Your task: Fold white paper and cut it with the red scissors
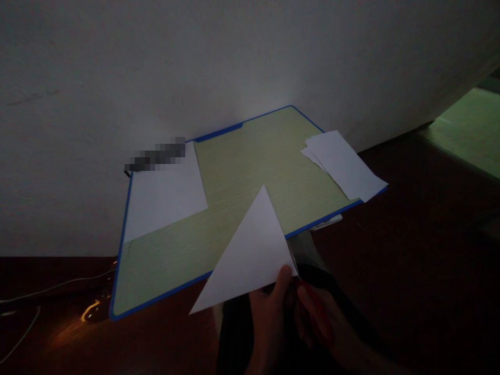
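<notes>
A white paper triangle is held over the near edge of the small table, its tip pointing away from me. My left hand grips the triangle by its near right corner, thumb on top. Just to the right, my right hand is closed around red-handled scissors. The blades lie along the paper's right edge, close to my left thumb; how far they are apart is hard to make out in the dim light. Most of my right fingers are in shadow.
The light tabletop has a blue rim and stands against a grey wall. A white sheet lies on its left, beneath a blurred-out dark object. Stacked paper overhangs the right edge. A cable and glowing light are lower left.
</notes>
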A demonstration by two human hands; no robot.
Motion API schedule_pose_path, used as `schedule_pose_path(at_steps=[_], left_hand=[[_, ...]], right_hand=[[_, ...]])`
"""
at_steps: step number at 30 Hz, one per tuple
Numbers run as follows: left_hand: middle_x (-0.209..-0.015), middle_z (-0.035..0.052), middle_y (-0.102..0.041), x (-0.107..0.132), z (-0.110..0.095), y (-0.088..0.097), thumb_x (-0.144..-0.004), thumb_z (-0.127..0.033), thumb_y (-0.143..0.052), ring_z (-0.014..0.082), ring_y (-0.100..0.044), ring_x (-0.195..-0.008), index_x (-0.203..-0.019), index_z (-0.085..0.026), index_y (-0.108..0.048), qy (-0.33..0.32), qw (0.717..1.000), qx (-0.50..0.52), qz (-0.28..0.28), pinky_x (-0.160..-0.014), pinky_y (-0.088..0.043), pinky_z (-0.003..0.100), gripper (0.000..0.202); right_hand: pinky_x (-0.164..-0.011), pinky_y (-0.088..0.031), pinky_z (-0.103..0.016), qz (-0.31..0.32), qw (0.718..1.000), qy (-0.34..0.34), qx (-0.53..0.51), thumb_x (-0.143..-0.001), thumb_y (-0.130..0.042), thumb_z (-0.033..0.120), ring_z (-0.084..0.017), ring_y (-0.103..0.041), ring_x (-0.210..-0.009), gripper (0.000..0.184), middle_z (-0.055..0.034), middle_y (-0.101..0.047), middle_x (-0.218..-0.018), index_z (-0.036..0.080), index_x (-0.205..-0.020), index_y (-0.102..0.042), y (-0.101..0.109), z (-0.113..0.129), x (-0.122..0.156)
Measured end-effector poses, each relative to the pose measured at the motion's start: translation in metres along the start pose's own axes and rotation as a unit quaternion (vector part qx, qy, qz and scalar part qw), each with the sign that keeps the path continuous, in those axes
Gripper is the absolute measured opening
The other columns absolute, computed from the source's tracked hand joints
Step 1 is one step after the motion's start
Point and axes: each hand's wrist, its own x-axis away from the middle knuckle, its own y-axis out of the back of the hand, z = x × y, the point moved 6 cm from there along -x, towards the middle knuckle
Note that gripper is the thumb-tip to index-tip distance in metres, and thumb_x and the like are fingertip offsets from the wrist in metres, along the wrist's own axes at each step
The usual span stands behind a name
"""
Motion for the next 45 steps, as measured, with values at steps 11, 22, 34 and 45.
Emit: schedule_pose_path(at_steps=[11,22,34,45], left_hand=[[-0.052,-0.0004,-0.058,0.000,-0.003,-0.002,-0.066,-0.048,-0.090,0.0112,-0.053,-0.044,-0.073,-0.013,-0.066,-0.019,1.000,-0.002,0.006,-0.044,-0.045,0.021,0.043],[-0.061,0.0042,-0.068,0.003,-0.013,0.001,-0.065,-0.045,-0.091,0.0199,-0.068,-0.059,-0.075,-0.013,-0.071,-0.047,0.999,-0.019,-0.011,-0.057,-0.056,0.026,0.039],[-0.062,0.0048,-0.069,0.003,-0.008,0.006,-0.058,-0.044,-0.093,0.0215,-0.068,-0.058,-0.080,-0.011,-0.075,-0.017,0.999,0.001,-0.038,-0.052,-0.053,0.027,0.044],[-0.063,0.0048,-0.069,0.003,-0.014,0.013,-0.057,-0.047,-0.092,0.0196,-0.065,-0.062,-0.068,-0.013,-0.070,-0.055,0.997,-0.014,-0.047,-0.059,-0.054,0.029,0.042]], right_hand=[[-0.039,-0.033,-0.019,-0.009,1.000,-0.007,-0.016,-0.095,-0.050,0.071,-0.008,-0.048,-0.038,0.056,0.0011,-0.060,-0.053,0.016,-0.088,-0.058,-0.001,0.001,0.001],[-0.037,-0.032,-0.017,-0.005,1.000,-0.004,-0.019,-0.095,-0.052,0.069,-0.007,-0.046,-0.036,0.053,0.0026,-0.057,-0.050,0.018,-0.082,-0.054,0.000,-0.007,-0.001],[-0.035,-0.031,-0.017,-0.009,0.999,-0.030,-0.009,-0.088,-0.054,0.077,-0.007,-0.044,-0.034,0.061,0.0034,-0.054,-0.048,0.016,-0.085,-0.057,-0.002,-0.017,0.003],[-0.045,-0.032,-0.022,-0.009,0.999,0.000,0.044,-0.085,-0.056,0.078,-0.010,-0.041,-0.051,0.062,0.0040,-0.046,-0.057,0.017,-0.090,-0.064,0.018,-0.004,0.005]])
